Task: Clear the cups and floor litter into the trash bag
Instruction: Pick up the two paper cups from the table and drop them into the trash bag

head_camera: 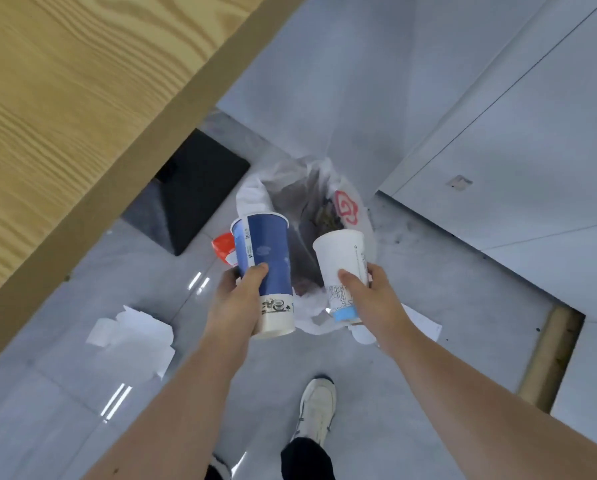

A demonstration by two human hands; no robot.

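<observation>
Gripping a blue paper cup [267, 268], the left hand [236, 299] wraps its fingers around the lower wall, presumably ready to drop it; the right hand [369, 299] likewise clasps a white paper cup [340, 258]. Both hang above the open white trash bag [255, 195], whose red swirl logo [345, 207] shows; cup print unreadable.

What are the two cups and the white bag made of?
Blue cup and white cup: probably paper, with matte printed sides and rolled rims. Trash bag: thin plastic, crinkled, slightly see-through, a bit shiny.
</observation>
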